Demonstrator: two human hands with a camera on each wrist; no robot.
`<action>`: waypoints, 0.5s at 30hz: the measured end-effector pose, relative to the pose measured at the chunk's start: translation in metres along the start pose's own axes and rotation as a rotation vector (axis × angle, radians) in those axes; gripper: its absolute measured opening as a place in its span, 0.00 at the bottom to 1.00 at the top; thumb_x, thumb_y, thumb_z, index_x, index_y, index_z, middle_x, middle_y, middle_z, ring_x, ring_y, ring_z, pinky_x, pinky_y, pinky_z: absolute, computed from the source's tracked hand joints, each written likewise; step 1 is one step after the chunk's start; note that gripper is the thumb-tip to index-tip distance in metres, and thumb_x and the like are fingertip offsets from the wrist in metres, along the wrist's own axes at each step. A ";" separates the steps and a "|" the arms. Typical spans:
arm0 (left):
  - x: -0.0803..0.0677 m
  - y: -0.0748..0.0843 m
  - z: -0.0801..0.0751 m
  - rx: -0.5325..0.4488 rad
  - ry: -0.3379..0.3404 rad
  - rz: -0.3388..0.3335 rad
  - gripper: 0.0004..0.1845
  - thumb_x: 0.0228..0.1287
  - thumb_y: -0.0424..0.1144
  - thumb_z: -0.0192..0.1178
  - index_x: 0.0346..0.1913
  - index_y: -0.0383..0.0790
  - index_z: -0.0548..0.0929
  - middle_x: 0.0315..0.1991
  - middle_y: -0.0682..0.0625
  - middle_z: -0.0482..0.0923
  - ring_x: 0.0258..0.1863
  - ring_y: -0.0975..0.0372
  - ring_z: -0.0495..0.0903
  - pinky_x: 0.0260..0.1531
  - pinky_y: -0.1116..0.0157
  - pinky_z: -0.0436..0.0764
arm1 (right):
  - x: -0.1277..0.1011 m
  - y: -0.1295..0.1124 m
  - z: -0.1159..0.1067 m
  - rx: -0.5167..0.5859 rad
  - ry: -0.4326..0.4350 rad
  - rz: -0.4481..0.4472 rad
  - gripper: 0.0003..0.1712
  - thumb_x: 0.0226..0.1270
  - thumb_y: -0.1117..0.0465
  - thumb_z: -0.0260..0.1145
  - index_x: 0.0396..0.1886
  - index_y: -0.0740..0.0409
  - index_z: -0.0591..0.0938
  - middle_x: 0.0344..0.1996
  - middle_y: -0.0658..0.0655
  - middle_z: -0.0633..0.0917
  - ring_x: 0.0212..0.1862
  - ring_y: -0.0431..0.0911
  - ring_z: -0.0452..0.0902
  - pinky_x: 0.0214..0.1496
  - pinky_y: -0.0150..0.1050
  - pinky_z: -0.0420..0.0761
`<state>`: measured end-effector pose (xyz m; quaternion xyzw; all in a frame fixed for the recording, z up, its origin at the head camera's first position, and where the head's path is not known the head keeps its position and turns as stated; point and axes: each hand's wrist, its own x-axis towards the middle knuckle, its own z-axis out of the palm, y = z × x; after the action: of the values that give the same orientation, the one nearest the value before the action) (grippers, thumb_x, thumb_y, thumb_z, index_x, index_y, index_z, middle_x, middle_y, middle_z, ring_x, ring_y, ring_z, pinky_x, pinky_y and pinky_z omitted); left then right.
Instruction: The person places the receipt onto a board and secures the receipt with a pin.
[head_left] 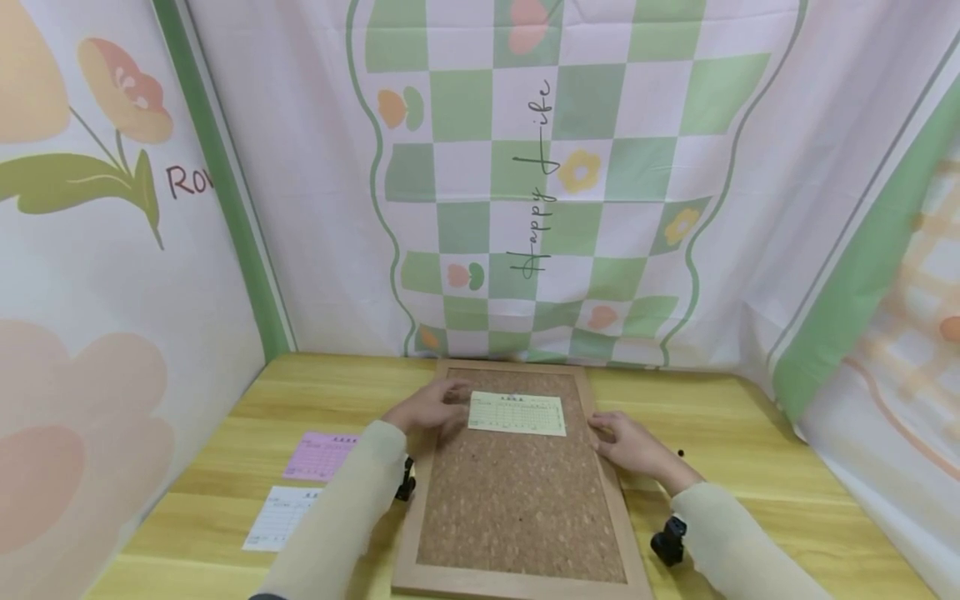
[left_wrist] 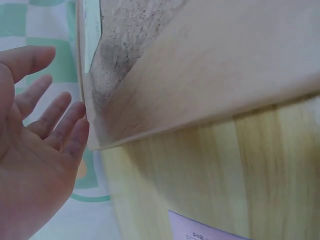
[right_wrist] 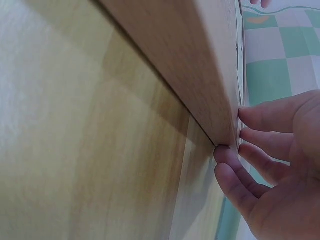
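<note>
Cork board (head_left: 517, 492) | left hand (head_left: 427, 408) fingers straight at slip (head_left: 517, 413) | right hand (head_left: 626, 442) fingers relaxed on frame

Both forearms wear long, loose sleeves of pale cream-beige fabric, plain and unmarked, ending at the wrists. The left hand (head_left: 429, 407) and right hand (head_left: 628, 442) are bare, without rings or gloves. A small black device (head_left: 669, 540) sits under each wrist.

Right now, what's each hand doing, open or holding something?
Left hand: open, fingers straight, over the cork board beside the yellow slip.
Right hand: open, fingertips touching the board's frame.
</note>
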<state>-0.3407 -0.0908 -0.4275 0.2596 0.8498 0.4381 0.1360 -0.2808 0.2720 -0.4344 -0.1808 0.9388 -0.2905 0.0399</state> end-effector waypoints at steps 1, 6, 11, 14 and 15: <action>0.000 0.000 -0.001 0.002 -0.008 -0.001 0.29 0.74 0.31 0.52 0.75 0.29 0.60 0.73 0.33 0.61 0.71 0.40 0.61 0.68 0.46 0.62 | 0.000 0.000 0.000 0.000 0.000 0.002 0.26 0.70 0.69 0.64 0.63 0.80 0.72 0.62 0.80 0.70 0.65 0.74 0.63 0.63 0.65 0.68; -0.005 0.002 -0.001 -0.001 -0.017 -0.006 0.29 0.75 0.31 0.52 0.75 0.30 0.60 0.73 0.33 0.60 0.71 0.39 0.60 0.68 0.44 0.62 | 0.000 0.001 0.002 0.010 0.008 0.003 0.26 0.70 0.69 0.64 0.63 0.81 0.71 0.63 0.80 0.70 0.65 0.73 0.63 0.63 0.64 0.68; -0.010 0.003 -0.004 0.025 0.006 -0.008 0.28 0.76 0.33 0.54 0.75 0.32 0.62 0.73 0.33 0.61 0.71 0.38 0.61 0.67 0.41 0.63 | 0.000 0.003 0.002 0.007 0.006 -0.007 0.26 0.70 0.69 0.64 0.63 0.81 0.71 0.63 0.80 0.70 0.65 0.74 0.63 0.64 0.65 0.68; -0.014 0.002 -0.008 0.044 0.009 0.012 0.27 0.76 0.32 0.53 0.74 0.32 0.63 0.73 0.32 0.59 0.70 0.36 0.60 0.66 0.40 0.63 | 0.000 0.002 0.002 0.014 0.006 -0.006 0.26 0.71 0.69 0.63 0.63 0.81 0.71 0.63 0.80 0.70 0.66 0.74 0.63 0.64 0.64 0.68; -0.015 0.001 -0.009 0.047 0.006 0.024 0.27 0.76 0.32 0.52 0.74 0.32 0.63 0.73 0.32 0.58 0.70 0.35 0.60 0.66 0.40 0.63 | 0.000 0.002 0.002 0.014 0.005 -0.007 0.26 0.71 0.69 0.64 0.63 0.81 0.71 0.62 0.80 0.70 0.65 0.74 0.63 0.63 0.65 0.68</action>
<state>-0.3319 -0.1045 -0.4212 0.2717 0.8570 0.4205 0.1221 -0.2809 0.2726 -0.4368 -0.1832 0.9362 -0.2975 0.0378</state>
